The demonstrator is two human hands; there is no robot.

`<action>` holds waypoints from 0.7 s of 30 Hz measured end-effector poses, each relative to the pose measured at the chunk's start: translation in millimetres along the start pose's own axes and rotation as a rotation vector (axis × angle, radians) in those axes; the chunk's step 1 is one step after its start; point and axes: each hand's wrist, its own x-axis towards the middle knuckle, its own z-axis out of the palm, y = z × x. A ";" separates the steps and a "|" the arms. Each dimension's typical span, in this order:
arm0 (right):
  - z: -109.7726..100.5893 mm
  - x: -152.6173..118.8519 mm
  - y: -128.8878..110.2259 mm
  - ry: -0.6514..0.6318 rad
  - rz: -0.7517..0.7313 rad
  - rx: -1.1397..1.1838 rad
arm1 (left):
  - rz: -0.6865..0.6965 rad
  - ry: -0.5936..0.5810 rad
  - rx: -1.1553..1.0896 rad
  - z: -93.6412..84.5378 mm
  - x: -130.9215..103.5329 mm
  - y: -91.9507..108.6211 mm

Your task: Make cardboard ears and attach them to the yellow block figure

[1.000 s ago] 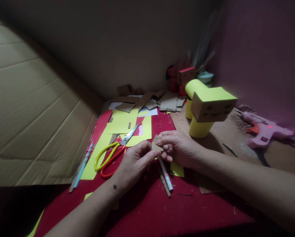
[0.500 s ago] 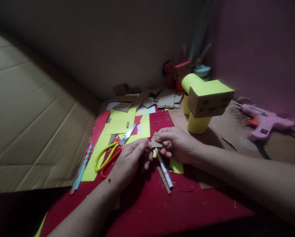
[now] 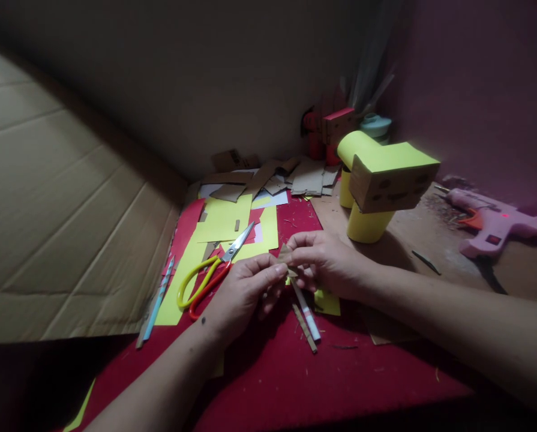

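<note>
- My left hand (image 3: 250,285) and my right hand (image 3: 329,264) are close together over the red table top (image 3: 268,390), in the middle.
- Both hands pinch a small bit of cardboard (image 3: 283,252) between thumb and fingers. My fingers hide some of it.
- Under my hands lie a white pen (image 3: 308,318) and a thin cardboard strip (image 3: 305,329), side by side. My fingers are over the pen's top end.
- By my left hand are scissors (image 3: 228,254), with one yellow loop and one red loop. Their tip is on yellow paper (image 3: 227,216).
- A blue pencil (image 3: 157,305) lies further left, near a big cardboard sheet (image 3: 79,210) that leans up.
- At the back right there is a blue-green tub (image 3: 375,127). I cannot see what is in it. Some long see-through sticks (image 3: 366,66) stick up behind it, but I cannot tell what holds them.
- The yellow toy (image 3: 369,227) has a cardboard box head with a drawn face and round yellow paper legs. The inside of the box is hidden.
- A red toy (image 3: 338,127) with a box head stands behind it.
- A pink glue gun (image 3: 495,219) lies on the right, with a red light on.
- Cardboard scraps (image 3: 311,177) lie in a pile at the back.
</note>
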 end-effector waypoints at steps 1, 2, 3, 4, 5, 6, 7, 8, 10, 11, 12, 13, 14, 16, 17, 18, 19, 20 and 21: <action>0.1 0.0 -0.8 -0.025 0.006 0.021 | -0.012 -0.007 -0.031 -1.2 0.4 -0.2; 0.3 0.0 -1.8 -0.052 0.011 0.043 | -0.022 -0.013 -0.062 -2.3 1.0 -0.2; 0.5 -0.1 -2.7 -0.078 0.013 0.065 | -0.031 -0.021 -0.092 -3.5 1.7 -0.1; 0.8 -0.1 -3.5 -0.105 0.012 0.085 | -0.036 -0.029 -0.121 -4.6 2.5 0.2; 0.9 -0.2 -4.1 -0.130 0.008 0.101 | -0.040 -0.037 -0.146 -5.5 3.4 0.5; 0.9 -0.2 -4.3 -0.153 0.002 0.115 | -0.043 -0.043 -0.168 -6.3 4.3 0.9; 0.8 -0.2 -4.1 -0.174 -0.005 0.125 | -0.046 -0.049 -0.186 -7.0 5.1 1.2; 0.5 -0.1 -3.7 -0.193 -0.012 0.133 | -0.049 -0.053 -0.201 -7.5 5.8 1.5; -0.4 0.4 -2.2 -0.221 -0.024 0.139 | -0.055 -0.063 -0.222 -8.1 6.8 1.7; -0.9 0.7 -1.4 -0.229 -0.028 0.140 | -0.056 -0.069 -0.228 -8.3 7.0 1.7; -1.3 1.1 -0.7 -0.233 -0.030 0.139 | -0.057 -0.075 -0.232 -8.5 7.0 1.5; -1.7 1.5 -0.2 -0.235 -0.029 0.138 | -0.055 -0.079 -0.235 -8.6 6.9 1.3; -2.1 2.0 0.2 -0.234 -0.029 0.138 | -0.051 -0.083 -0.236 -8.8 6.7 1.0; -2.6 3.0 0.5 -0.231 -0.024 0.136 | -0.041 -0.086 -0.233 -9.1 6.3 0.1; -3.0 3.4 0.4 -0.231 -0.021 0.135 | -0.035 -0.087 -0.230 -9.2 6.3 -0.3; -3.3 3.9 0.3 -0.233 -0.018 0.134 | -0.029 -0.086 -0.226 -9.2 6.2 -0.6; -3.7 4.2 0.2 -0.236 -0.016 0.133 | -0.024 -0.083 -0.221 -9.1 6.3 -0.8; -4.1 4.5 0.1 -0.238 -0.013 0.134 | -0.021 -0.077 -0.214 -8.9 6.4 -0.8; -4.5 4.6 -0.1 -0.240 -0.011 0.136 | -0.019 -0.070 -0.207 -8.6 6.6 -0.6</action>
